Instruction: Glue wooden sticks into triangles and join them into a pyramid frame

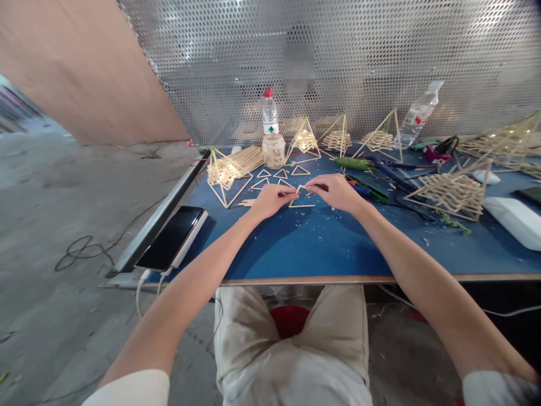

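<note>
In the head view, the only one I have, the fingers of the left hand (pixel 270 201) are pinched narrow on one side of a thin pale bent stick (pixel 300 187), and those of the right hand (pixel 335 189) are closed on the other side. I take this two-sided hold as a way to steady the corner between them, since so slight a piece would swing under a single pinch. Just below the fingers, a straight stick (pixel 305 206) lies flat on the blue worktop (pixel 313 254) — I cannot tell whether it joins the held one.

Just beyond the fingers sit small stick triangles (pixel 300 170), probably set there to be near without crowding the hands. Short loose sticks (pixel 246 203) lie beside the left fingers, likely for an easy reach. Farther off, past the triangles, a bottle with a red cap (pixel 274 151) stands upright near a lit stick frame (pixel 305 138).

Right of the fingers are green-handled pliers (pixel 374 193); well left and nearer me, a phone (pixel 173 237) rests at the worktop's edge — perhaps because of the white cable (pixel 141 287) there.
</note>
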`<state>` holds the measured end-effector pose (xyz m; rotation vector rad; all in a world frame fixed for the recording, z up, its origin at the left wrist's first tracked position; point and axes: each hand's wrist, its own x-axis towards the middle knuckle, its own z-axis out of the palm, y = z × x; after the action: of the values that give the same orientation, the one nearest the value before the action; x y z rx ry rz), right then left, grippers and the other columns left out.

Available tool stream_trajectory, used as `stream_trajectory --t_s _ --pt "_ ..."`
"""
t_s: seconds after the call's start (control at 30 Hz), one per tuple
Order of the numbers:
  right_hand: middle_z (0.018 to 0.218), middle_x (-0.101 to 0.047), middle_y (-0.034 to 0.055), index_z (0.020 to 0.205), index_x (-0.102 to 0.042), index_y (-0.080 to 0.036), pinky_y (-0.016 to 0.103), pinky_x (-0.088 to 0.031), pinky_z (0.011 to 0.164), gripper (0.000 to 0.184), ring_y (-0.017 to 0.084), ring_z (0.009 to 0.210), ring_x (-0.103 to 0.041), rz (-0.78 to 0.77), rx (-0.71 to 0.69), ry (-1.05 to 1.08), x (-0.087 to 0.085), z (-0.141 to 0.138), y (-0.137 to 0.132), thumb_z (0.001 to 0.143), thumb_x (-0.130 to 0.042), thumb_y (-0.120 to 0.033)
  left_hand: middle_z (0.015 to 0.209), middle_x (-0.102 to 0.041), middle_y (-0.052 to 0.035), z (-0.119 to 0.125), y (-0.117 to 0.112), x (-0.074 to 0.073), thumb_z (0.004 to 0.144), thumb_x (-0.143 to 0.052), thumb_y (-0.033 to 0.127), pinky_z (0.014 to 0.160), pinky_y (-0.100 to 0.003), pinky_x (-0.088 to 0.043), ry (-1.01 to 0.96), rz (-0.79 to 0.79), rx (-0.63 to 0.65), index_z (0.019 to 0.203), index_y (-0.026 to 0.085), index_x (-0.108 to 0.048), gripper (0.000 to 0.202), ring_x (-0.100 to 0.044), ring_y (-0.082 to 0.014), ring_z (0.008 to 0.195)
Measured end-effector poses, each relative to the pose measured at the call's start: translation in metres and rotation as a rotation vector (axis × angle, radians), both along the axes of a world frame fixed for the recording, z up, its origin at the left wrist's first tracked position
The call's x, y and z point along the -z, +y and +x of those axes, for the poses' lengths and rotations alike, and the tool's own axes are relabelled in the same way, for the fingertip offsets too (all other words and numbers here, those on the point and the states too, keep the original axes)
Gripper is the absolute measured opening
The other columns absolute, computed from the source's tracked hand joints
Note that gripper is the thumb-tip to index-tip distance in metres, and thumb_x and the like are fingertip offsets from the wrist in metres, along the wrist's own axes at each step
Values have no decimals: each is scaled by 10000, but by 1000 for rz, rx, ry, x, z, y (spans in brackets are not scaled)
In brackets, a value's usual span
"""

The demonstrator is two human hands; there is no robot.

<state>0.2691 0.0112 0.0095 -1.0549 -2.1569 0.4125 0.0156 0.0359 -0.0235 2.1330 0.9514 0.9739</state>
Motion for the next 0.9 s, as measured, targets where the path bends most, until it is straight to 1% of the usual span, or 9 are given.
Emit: stream_trajectory --t_s 0.1,0.23,0.37,0.43,0.57,0.73,0.9 --pt "951 -838 21 1041 -842 -337 440 -583 905 241 262 899 -769 -18 3 18 0 -1 0 1030 -604 -371 809 -808 -24 0 1 1 938 -738 501 680 -311 -481 2 17 10 970 266 -869 271 -672 -178 674" --pt "929 -832 20 1056 -831 -324 417 -565 877 256 253 879 -761 -21 3 -7 -1 -1 -2 1042 -578 -364 848 -820 -33 0 1 0 948 -730 498 711 -319 -495 5 38 10 978 260 -870 278 -688 -187 717" --pt "914 -827 22 1047 -824 -287 371 -523 771 285 206 730 -698 -20 -2 -66 -3 -1 -5 1051 -553 -377 910 -836 -39 1 0 -2 951 -729 470 761 -330 -521 12 53 13 991 265 -869 251 -720 -200 779" --pt "911 -826 25 1036 -820 -266 357 -499 725 277 194 691 -676 -20 -16 -78 -3 0 -5 1039 -564 -371 953 -842 -39 1 -1 -2 957 -728 457 778 -334 -532 25 56 20 998 264 -867 241 -731 -203 797" --pt "896 -827 29 1039 -815 -256 348 -504 733 241 208 744 -720 -33 -30 -74 -2 0 -5 1009 -590 -337 1015 -845 -49 2 -1 -2 968 -735 408 813 -340 -554 29 63 39 1020 255 -865 208 -752 -211 848" --pt "907 -837 49 1067 -802 -231 342 -539 761 235 225 803 -762 -94 -39 -91 -2 -1 -6 993 -603 -331 1046 -845 -58 2 -5 -5 981 -741 346 860 -338 -582 60 57 20 1042 232 -859 174 -768 -211 894" --pt "872 -831 35 1087 -770 -216 329 -548 762 235 206 777 -763 -134 -51 -105 -3 -1 -9 1002 -579 -323 1079 -845 -58 3 -6 -7 985 -750 319 879 -330 -595 87 61 4 1048 217 -855 159 -777 -211 924"
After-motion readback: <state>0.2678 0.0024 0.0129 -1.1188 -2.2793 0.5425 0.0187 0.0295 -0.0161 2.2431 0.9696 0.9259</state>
